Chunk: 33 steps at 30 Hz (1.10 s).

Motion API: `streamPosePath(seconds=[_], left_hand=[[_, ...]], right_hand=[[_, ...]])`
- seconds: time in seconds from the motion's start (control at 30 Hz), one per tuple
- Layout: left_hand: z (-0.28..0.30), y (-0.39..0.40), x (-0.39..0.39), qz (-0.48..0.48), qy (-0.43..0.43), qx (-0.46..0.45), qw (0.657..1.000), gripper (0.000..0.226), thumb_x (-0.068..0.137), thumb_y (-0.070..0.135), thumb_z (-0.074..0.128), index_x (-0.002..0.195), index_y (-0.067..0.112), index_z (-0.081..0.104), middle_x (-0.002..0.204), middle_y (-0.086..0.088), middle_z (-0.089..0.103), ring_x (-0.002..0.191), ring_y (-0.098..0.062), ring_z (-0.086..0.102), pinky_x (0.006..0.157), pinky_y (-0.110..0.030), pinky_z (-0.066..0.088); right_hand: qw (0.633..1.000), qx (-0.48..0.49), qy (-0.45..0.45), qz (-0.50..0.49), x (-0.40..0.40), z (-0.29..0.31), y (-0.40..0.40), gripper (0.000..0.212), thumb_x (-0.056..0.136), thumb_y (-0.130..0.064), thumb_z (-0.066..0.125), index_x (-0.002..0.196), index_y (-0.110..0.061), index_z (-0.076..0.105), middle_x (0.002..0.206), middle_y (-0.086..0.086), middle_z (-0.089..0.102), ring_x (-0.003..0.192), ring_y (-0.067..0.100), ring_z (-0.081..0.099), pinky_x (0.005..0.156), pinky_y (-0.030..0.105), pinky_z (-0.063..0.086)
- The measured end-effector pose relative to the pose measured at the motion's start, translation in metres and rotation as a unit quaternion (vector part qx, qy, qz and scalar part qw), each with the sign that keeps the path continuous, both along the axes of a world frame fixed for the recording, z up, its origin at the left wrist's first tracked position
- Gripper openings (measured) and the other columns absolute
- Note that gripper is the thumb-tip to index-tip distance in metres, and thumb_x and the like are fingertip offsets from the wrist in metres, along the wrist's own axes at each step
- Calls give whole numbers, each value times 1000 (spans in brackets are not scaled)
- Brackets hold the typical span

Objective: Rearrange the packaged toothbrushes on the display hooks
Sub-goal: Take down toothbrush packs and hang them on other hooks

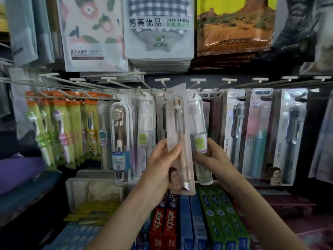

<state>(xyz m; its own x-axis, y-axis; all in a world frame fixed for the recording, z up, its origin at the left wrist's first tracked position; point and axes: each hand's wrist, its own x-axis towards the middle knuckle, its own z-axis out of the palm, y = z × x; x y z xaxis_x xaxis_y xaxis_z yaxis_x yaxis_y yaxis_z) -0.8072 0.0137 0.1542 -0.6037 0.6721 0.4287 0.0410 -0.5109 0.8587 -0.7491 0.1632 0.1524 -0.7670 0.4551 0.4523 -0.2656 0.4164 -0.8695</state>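
Observation:
My left hand [160, 163] grips a tall pinkish toothbrush pack [178, 127], thumb across its front, holding it upright before the row of white display hooks [162, 81]. Its top reaches about hook height. My right hand [214, 156] holds a clear toothbrush case with a green label [199, 134] just behind and right of that pack. More packaged toothbrushes hang on both sides: a clear-cased brush [119, 134] to the left, grey and pink LMK packs [255, 134] to the right.
Green children's toothbrush packs [59, 127] hang at the far left. Bagged bath towels [159, 27] hang above the hooks. Toothpaste boxes, red [163, 228] and green [221, 219], lie on the shelf below my arms. A white bin [75, 186] sits lower left.

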Motion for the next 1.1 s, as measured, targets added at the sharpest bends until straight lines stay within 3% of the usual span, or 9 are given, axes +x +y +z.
streamPosePath(seconds=[0.1,0.17,0.27,0.37,0.5,0.63,0.73,0.87,1.1], left_hand=[[-5,-4,-1,1,38,-39,999,21,86,18,58,104,28,55,93,14,71,84,3,65,65,-10,49],[-8,-8,-7,13,51,-51,997,54,79,27,62,130,30,44,127,14,53,107,1,56,81,-15,46],[-12,-14,-18,15,37,-52,998,72,71,41,70,135,36,38,138,16,38,125,-3,39,103,-29,34],[-11,-17,-20,19,75,-86,993,69,67,52,74,128,31,48,132,3,53,125,-13,46,107,-44,35],[-4,-4,-15,23,112,-99,989,83,61,64,72,133,39,40,140,8,45,131,-10,37,110,-44,30],[-4,9,-10,44,149,-117,981,37,90,33,55,119,44,35,117,29,47,112,15,43,102,-17,31],[-9,15,-3,78,190,-128,970,26,95,25,47,109,45,38,106,39,41,97,33,36,84,2,32],[-18,20,-6,70,153,-98,981,52,87,40,54,135,34,36,139,17,41,128,1,37,105,-23,35],[-1,26,-11,50,182,-145,971,28,93,26,51,112,46,43,114,23,55,107,10,50,92,-16,41]], right_hand=[[1000,10,6,-15,1,-2,-1,22,82,0,59,100,-10,52,93,14,60,83,19,58,75,30,49],[1000,12,14,-14,3,-2,-2,24,81,2,58,98,-13,52,93,14,60,87,23,59,79,34,50],[998,36,46,-2,7,5,-8,30,78,6,58,96,-18,53,85,8,59,80,18,58,72,28,50],[995,56,80,-2,12,13,-13,28,67,-5,57,92,-16,55,80,12,59,71,14,55,65,24,46],[994,-4,108,-27,16,13,-8,25,78,10,54,88,-13,55,76,6,59,71,15,55,66,26,47],[994,-33,77,-70,26,4,3,27,78,12,52,95,-9,56,86,13,62,78,18,59,69,27,48],[994,-47,72,-68,32,3,4,27,78,12,52,97,-6,57,89,14,64,76,8,63,67,24,47],[996,-34,57,-59,35,3,4,31,75,17,49,90,-9,58,85,12,62,78,15,59,70,29,48],[997,-30,50,-52,33,0,6,36,53,-8,52,89,-3,58,79,10,61,71,10,60,67,27,49]])
